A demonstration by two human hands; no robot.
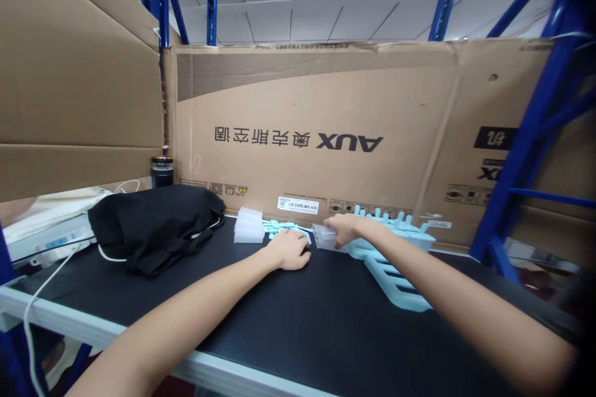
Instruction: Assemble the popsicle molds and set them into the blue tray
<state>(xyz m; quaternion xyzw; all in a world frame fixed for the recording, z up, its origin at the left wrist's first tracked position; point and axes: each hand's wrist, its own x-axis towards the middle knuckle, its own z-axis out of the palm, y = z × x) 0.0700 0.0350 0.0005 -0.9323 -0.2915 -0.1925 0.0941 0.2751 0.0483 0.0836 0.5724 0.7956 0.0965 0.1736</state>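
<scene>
My left hand (291,249) lies palm down at the near side of a pile of light blue plastic pieces (279,225), its fingers loosely bent and apart. Whether its fingertips touch a piece is partly hidden. To the left of the pile stand frosted translucent plastic containers (249,226), grouped together. My right hand (343,227) reaches to another translucent plastic container (325,237) and its fingers close on the edge. Beneath and beyond my right forearm is a light blue plastic rack (395,285) with slats and upright prongs, partly covered by the arm.
A black cloth bundle (158,226) lies on the left of the black tabletop (298,329), before a dark jar (162,172). Large cardboard sheets (298,93) wall the back and left. Blue metal posts (535,118) frame the sides. A white cable (30,329) hangs over the front left edge.
</scene>
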